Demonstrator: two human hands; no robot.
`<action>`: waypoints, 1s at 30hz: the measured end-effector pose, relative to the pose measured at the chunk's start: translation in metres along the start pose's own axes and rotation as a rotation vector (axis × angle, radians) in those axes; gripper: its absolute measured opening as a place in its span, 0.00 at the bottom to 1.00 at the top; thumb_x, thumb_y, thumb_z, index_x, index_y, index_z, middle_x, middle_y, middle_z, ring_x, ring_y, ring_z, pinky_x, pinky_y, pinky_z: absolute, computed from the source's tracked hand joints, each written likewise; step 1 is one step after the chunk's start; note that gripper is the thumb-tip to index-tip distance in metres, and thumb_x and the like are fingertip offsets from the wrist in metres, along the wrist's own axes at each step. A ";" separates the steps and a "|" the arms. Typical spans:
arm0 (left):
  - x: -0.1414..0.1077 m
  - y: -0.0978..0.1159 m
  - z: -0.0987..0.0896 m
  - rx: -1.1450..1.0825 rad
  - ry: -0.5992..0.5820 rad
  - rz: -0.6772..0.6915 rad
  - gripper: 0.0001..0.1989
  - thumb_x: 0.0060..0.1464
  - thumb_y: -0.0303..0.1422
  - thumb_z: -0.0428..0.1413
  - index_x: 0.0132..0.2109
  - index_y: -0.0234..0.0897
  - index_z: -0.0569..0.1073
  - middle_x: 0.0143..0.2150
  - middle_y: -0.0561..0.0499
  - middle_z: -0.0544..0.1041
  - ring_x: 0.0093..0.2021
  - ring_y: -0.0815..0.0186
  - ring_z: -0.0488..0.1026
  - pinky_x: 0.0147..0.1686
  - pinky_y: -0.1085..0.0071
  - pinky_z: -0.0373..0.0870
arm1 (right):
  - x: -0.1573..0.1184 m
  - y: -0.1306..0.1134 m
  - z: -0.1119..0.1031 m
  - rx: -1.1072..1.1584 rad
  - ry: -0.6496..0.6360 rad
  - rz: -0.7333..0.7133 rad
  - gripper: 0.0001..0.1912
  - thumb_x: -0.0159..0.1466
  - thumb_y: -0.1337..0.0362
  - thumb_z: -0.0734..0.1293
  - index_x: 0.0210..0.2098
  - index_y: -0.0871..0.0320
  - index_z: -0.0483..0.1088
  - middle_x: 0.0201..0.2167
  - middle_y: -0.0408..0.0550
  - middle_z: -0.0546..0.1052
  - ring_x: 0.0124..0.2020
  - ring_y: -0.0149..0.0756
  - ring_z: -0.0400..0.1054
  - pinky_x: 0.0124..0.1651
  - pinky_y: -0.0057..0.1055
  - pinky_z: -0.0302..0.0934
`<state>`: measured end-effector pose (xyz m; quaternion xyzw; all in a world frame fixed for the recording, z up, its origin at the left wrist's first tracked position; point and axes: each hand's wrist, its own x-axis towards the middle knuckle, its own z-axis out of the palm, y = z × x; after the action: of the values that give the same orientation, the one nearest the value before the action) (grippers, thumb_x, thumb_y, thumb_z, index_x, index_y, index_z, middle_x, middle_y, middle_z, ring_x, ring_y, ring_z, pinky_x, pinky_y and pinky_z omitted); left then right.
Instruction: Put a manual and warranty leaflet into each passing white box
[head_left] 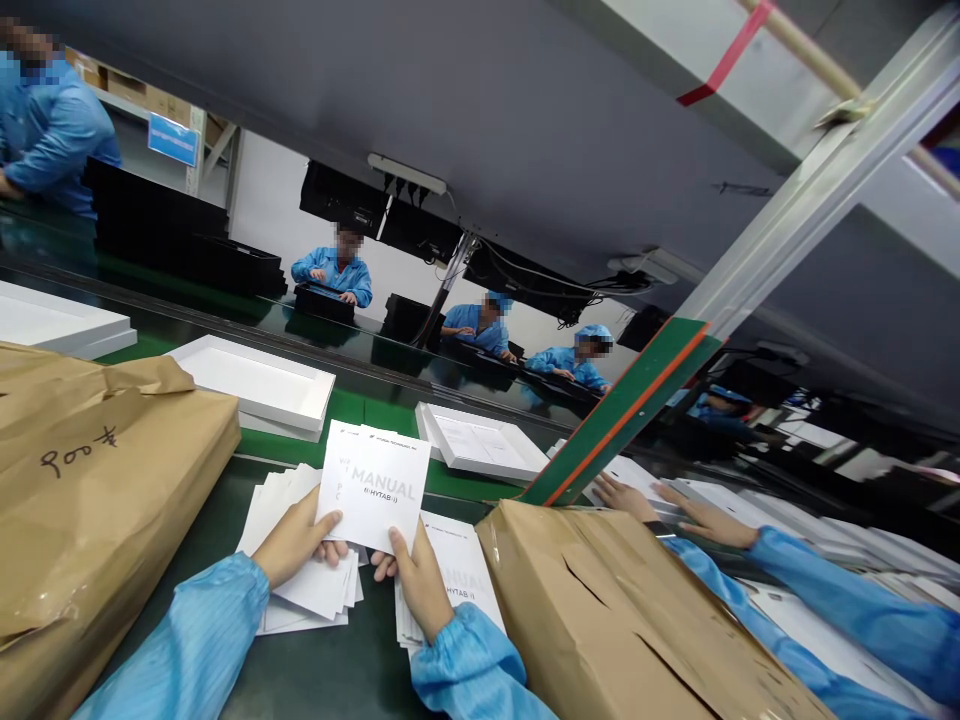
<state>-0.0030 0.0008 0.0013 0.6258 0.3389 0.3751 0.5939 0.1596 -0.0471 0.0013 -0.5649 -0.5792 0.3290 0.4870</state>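
A white manual [375, 480] is held up between my two hands, its printed cover facing me. My left hand [296, 540] grips its lower left corner, thumb on the front. My right hand [421, 580] pinches the bottom edge near the right corner, fingers behind. Beneath my left hand lies a loose, fanned pile of white booklets [311, 605]. A second stack of manuals [469, 570], covers up, sits under and beside my right hand.
Brown paper packages flank me, one on the left [112, 480] and one on the right [600, 600]. White open boxes [255, 385] line the green conveyor ahead. A slanted metal post [622, 410] rises at right. A co-worker's hands [705, 515] touch boxes there; other people sit across the line.
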 end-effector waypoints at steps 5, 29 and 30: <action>0.000 0.002 0.000 0.007 -0.001 0.005 0.21 0.49 0.36 0.43 0.49 0.31 0.52 0.21 0.50 0.72 0.18 0.70 0.68 0.18 0.76 0.60 | -0.001 0.002 0.000 0.017 -0.017 -0.011 0.20 0.58 0.55 0.52 0.46 0.62 0.51 0.17 0.40 0.66 0.15 0.29 0.62 0.20 0.26 0.56; 0.000 0.002 -0.001 0.010 0.006 -0.009 0.23 0.48 0.37 0.44 0.51 0.31 0.52 0.21 0.49 0.72 0.18 0.70 0.68 0.19 0.76 0.61 | 0.000 0.002 -0.001 0.027 -0.010 0.006 0.22 0.57 0.54 0.53 0.46 0.63 0.52 0.17 0.40 0.66 0.15 0.29 0.63 0.21 0.27 0.57; 0.000 0.003 -0.001 0.009 0.008 -0.009 0.24 0.48 0.37 0.44 0.51 0.31 0.52 0.21 0.50 0.72 0.18 0.70 0.68 0.19 0.76 0.61 | 0.000 0.002 -0.001 0.027 -0.011 0.008 0.22 0.57 0.54 0.53 0.46 0.63 0.52 0.16 0.40 0.66 0.15 0.29 0.63 0.21 0.27 0.57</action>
<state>-0.0037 0.0011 0.0042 0.6253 0.3459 0.3734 0.5915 0.1609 -0.0472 -0.0004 -0.5589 -0.5749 0.3418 0.4902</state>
